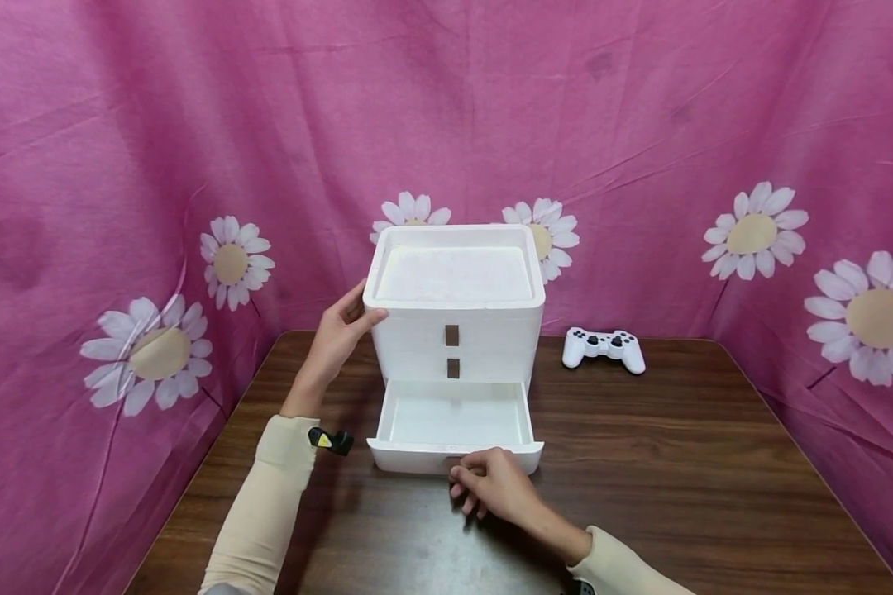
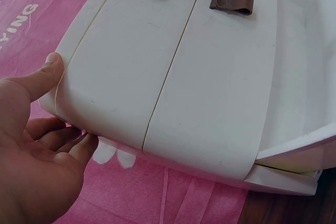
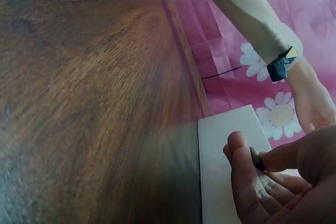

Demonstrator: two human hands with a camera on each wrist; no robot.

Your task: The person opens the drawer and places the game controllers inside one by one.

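Note:
A white drawer unit [image 1: 413, 351] with a shallow tray top stands on the table, two upper drawers closed. Its bottom drawer [image 1: 409, 459] is pulled out toward me, showing a white inside floor. My left hand [image 1: 335, 335] grips the unit's upper left corner, thumb on the front edge and fingers curled against the side. In the left wrist view, brown pull tabs [image 2: 232, 3] stick out from the upper drawers. At the middle of the bottom drawer's front, my right hand [image 1: 502, 487] pinches a dark pull tab [image 3: 255, 158] between thumb and fingers.
To the right of the unit, a white game controller [image 1: 604, 350] lies near the back of the brown wooden table [image 1: 677, 463]. A pink curtain [image 1: 625, 124] with white daisies surrounds the table's back and sides.

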